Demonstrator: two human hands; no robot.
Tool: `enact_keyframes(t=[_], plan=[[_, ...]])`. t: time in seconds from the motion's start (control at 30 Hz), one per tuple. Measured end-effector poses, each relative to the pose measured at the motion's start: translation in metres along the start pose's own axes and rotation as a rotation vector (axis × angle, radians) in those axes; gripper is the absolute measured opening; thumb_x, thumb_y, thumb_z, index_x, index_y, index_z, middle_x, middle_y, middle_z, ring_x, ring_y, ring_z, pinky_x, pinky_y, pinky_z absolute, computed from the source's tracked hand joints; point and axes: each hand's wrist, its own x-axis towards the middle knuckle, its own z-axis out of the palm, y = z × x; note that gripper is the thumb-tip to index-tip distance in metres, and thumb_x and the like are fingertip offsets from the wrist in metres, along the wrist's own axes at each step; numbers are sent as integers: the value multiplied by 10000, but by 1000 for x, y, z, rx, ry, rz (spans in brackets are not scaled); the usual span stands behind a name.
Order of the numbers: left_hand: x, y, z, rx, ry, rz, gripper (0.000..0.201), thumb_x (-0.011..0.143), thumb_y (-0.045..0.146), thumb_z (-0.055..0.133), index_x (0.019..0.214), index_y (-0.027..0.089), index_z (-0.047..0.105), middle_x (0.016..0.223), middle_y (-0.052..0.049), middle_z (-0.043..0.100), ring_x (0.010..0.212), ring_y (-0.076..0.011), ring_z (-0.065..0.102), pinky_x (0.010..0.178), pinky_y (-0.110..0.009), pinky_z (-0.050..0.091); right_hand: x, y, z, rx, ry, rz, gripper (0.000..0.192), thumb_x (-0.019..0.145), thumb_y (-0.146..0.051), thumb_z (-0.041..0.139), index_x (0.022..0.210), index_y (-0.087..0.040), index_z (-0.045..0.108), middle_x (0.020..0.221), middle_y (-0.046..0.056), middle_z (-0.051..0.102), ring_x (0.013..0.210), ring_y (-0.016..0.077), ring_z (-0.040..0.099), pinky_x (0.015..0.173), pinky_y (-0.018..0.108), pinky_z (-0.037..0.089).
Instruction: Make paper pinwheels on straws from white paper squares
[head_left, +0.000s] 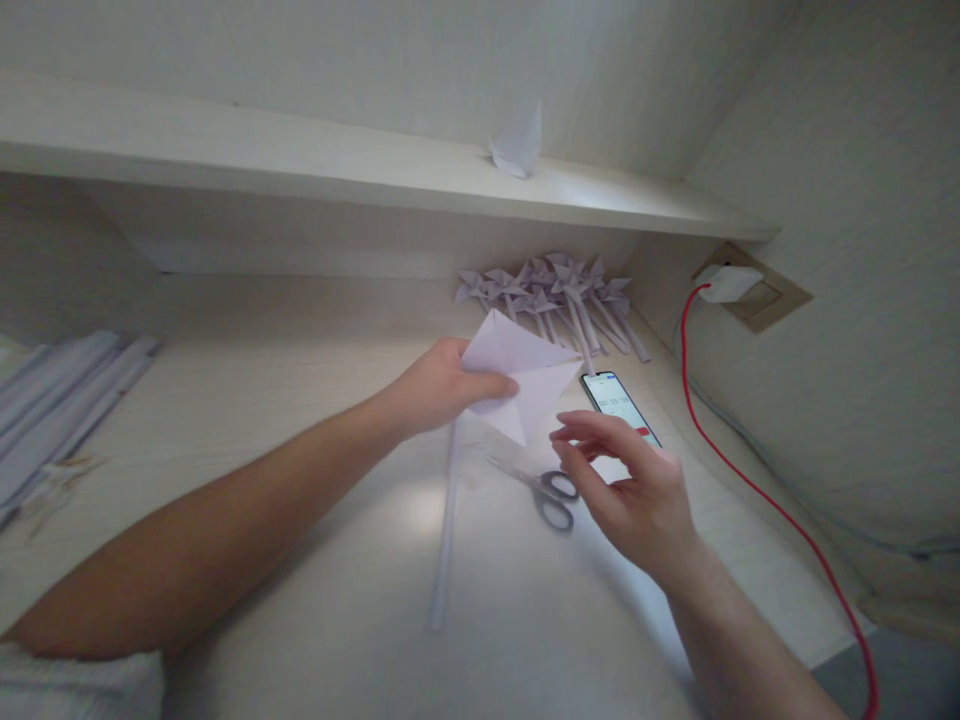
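My left hand (442, 385) grips a white creased paper square (536, 385) above the table, with the thumb on top and the fingers hidden beneath. Slits seem to run in from the paper's edges. To the right of it hovers my right hand (630, 490), its fingers curved and slightly apart, with nothing visible in them. Scissors (553, 510) with dark handles lie on the table just left of that hand. A rolled white paper stick (446, 540) lies below the paper, its upper end hidden.
Several finished paper pinwheels (559, 285) on sticks lie at the back. A lit phone (619, 400) rests behind my right hand. More paper sticks (67, 400) are at the left. A folded paper (517, 145) sits on the shelf (300, 150). A red cable (750, 480) hangs from a charger (727, 284).
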Motion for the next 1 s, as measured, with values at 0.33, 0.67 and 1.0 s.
enact_keyframes(t=[0.33,0.67,1.0], plan=[[-10,8,6,-31,3,-28,260,665,294,828,867,135,794,840,-59,786,728,-213,705,661,-295,520,10,-8,18,199,81,-275,301,892,-41,678,1082,-267,738,979,45,769,908,222,735,810,369,575],[-13,4,13,-27,-56,-12,288,695,310,834,927,142,808,908,-61,811,799,-235,737,751,-327,572,2,-7,19,362,95,-5,24,910,-211,731,917,-225,749,882,52,768,817,214,713,786,360,588],[-15,3,15,15,-30,22,274,711,319,816,916,138,803,893,-64,803,814,-246,733,761,-337,575,1,-4,21,545,94,210,44,840,-223,805,857,-209,766,829,33,782,737,179,734,733,295,623]])
